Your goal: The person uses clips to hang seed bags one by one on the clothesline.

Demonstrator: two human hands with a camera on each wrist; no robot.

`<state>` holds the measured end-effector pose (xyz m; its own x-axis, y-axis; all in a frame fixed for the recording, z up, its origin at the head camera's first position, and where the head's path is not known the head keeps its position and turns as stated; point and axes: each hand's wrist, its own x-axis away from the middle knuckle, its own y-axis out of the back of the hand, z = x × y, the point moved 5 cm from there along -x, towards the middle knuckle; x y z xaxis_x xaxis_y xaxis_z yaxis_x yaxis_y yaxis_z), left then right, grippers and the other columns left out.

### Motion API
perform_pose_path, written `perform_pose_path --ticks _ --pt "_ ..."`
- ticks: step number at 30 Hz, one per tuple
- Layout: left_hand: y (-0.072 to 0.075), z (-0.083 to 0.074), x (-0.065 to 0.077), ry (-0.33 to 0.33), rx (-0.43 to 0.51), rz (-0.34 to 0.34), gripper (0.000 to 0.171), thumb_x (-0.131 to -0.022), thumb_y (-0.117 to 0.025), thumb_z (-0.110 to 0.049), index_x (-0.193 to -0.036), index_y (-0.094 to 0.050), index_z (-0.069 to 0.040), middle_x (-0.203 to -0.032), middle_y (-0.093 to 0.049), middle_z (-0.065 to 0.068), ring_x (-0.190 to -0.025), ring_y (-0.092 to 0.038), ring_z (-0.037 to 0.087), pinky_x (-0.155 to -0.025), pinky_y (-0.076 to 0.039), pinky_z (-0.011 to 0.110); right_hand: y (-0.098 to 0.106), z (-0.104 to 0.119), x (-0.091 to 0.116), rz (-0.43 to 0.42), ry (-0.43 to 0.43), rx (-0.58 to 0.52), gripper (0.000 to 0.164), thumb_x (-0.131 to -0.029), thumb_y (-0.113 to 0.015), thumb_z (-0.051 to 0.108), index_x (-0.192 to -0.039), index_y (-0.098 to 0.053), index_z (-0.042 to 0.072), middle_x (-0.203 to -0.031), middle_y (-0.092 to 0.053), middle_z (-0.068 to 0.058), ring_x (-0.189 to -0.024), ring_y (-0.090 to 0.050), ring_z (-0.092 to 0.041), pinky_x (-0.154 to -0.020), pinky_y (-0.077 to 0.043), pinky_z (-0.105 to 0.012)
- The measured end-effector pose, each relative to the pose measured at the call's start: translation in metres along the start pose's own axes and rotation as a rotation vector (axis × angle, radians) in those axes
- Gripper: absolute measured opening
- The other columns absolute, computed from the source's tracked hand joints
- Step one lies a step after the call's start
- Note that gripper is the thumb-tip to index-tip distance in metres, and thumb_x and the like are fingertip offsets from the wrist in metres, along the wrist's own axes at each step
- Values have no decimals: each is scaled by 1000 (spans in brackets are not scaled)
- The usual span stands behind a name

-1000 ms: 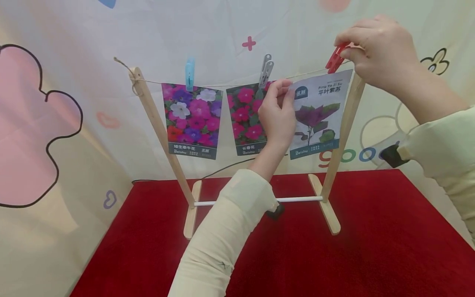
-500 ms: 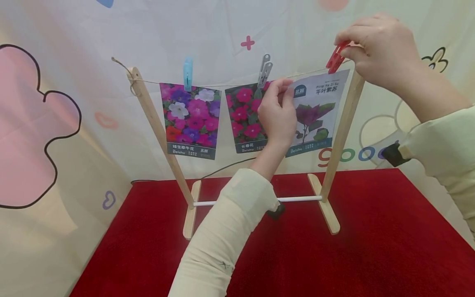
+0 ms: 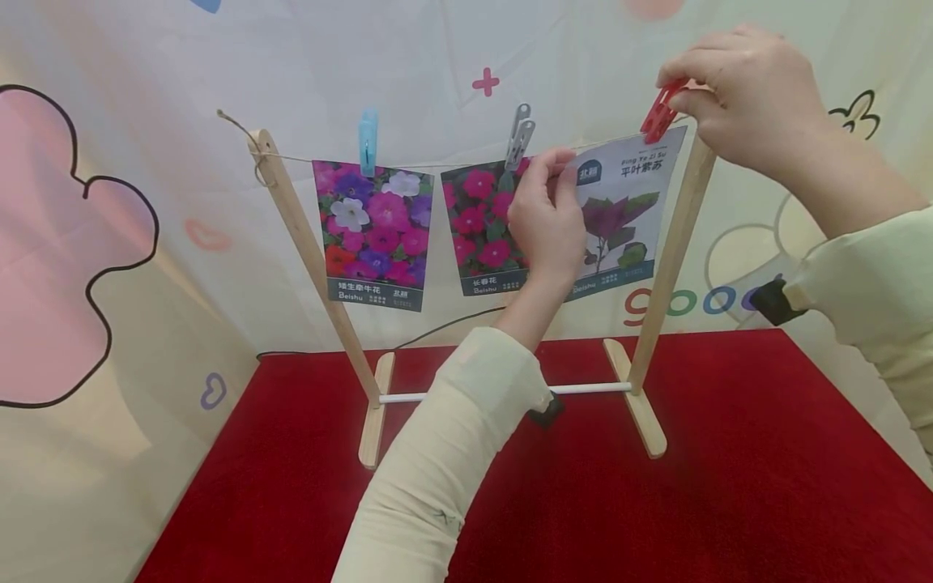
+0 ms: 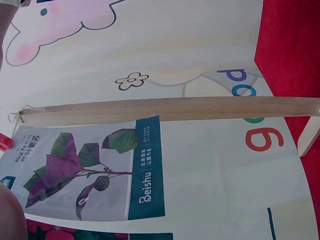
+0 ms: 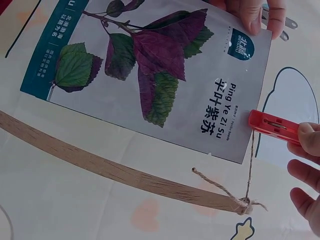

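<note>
My left hand pinches the upper left corner of a white seed packet with a purple-leaved plant on it. In the right wrist view, the thumb and fingertips of that hand grip the packet near its dark badge. My right hand pinches a red clothespin between thumb and fingers. Its tip overlaps the packet's top edge, right at the string. Left of the packet, a pink-flower seed packet hangs from a grey clothespin, partly covered by my left hand.
A mixed-flower packet hangs from a blue clothespin farther left. The string spans two wooden posts, joined low down by a white rod. The stand rests on a red cloth before a printed curtain.
The purple-leaved packet has risen slightly and shifted a little left, bringing its top edge up to the string. My left hand has edged upward with it; the right hand has hardly moved.
</note>
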<state>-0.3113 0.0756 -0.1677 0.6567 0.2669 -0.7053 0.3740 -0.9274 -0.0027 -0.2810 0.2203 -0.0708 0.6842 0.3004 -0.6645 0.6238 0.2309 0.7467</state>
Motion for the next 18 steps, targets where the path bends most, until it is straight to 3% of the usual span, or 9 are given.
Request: perform_pose_path --ticks 10,18 --pt "-5 -1 0 25 30 39 17 -90 -49 -18 -104 -59 -14 -97 -63 -2 -82 -55 4 -65 -42 7 0 3 -1 -11 17 -14 24 -90 -43 6 -107 -58 -2 -105 -56 -23 -98 -38 -35 -82 -32 -46" --pt "-6 -2 0 38 37 59 19 -90 -49 -17 -106 -58 -14 -100 -62 -1 -88 -55 4 -70 -43 6 -5 -1 -1 65 5 -8 32 -90 -42 7 -120 -51 0 -112 -52 -25 -102 -36 -38 -84 -35 -51"
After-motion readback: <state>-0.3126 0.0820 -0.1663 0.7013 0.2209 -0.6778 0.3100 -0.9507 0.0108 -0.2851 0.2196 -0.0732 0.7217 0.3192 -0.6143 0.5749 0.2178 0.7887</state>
